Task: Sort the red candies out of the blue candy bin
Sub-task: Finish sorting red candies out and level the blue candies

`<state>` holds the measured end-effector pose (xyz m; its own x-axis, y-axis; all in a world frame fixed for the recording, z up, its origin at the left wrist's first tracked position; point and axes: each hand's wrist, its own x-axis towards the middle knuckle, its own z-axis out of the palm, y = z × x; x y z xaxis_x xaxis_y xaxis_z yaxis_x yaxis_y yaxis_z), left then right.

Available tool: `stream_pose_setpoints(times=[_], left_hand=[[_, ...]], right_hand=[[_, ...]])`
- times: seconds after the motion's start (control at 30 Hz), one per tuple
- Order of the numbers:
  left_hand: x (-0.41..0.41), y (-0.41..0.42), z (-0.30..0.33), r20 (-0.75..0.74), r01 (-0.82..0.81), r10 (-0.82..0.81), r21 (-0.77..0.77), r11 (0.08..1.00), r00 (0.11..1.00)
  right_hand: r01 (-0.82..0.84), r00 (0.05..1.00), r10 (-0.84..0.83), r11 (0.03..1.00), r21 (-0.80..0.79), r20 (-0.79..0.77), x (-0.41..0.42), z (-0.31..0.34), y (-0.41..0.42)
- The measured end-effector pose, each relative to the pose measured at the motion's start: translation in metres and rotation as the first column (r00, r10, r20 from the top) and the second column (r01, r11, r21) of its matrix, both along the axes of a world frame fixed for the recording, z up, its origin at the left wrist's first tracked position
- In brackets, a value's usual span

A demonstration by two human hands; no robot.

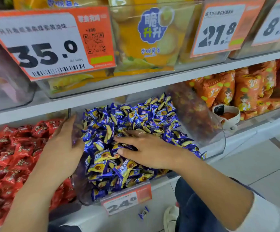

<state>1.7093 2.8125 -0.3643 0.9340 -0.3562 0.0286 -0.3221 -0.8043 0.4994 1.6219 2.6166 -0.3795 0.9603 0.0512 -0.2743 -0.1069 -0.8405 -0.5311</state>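
A clear plastic bin (220, 146) on the lower shelf is heaped with blue and yellow wrapped candies (129, 118). My right hand (150, 150) lies flat on the heap with its fingers spread and straight, pointing left. My left hand (64, 144) rests against the bin's left wall, fingers straight and pointing up. To the left is a pile of red wrapped candies (10, 156). No red candy shows among the blue ones.
A price tag reading 24.8 (126, 200) hangs on the bin's front. One blue candy (143, 212) lies on the floor below. A bin of orange snack bags (239, 91) with a white scoop (228, 116) stands at the right. Upper shelf bins carry large price cards (52, 42).
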Motion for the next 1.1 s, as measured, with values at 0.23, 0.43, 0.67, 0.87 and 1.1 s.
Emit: stream_pose_setpoints(times=[0.23, 0.43, 0.67, 0.87, 1.1], left_hand=[[-0.027, -0.026, 0.017, 0.206, 0.301, -0.304, 0.047, 0.952, 0.930], [-0.036, -0.131, 0.002, -0.084, 0.688, -0.694, 0.262, 0.677, 0.715], [-0.027, -0.214, -0.058, -0.243, 0.743, -0.830, 0.612, 0.271, 0.502], [0.009, -0.230, -0.056, -0.040, 0.397, -0.691, 0.842, 0.366, 0.722], [0.047, -0.194, -0.036, 0.133, 0.310, -0.593, 0.750, 0.584, 0.794]], right_hand=[[0.234, 0.971, -0.211, 0.936, -0.261, 0.114, -0.051, 0.006, -0.073], [0.166, 0.984, -0.176, 0.954, -0.248, -0.020, -0.085, -0.010, -0.090], [0.116, 0.985, -0.062, 0.925, -0.361, 0.159, -0.084, -0.028, -0.092], [0.083, 0.977, -0.027, 0.963, -0.257, 0.213, -0.083, -0.024, -0.095], [0.038, 0.999, -0.043, 0.959, -0.280, -0.012, -0.081, -0.027, -0.099]])
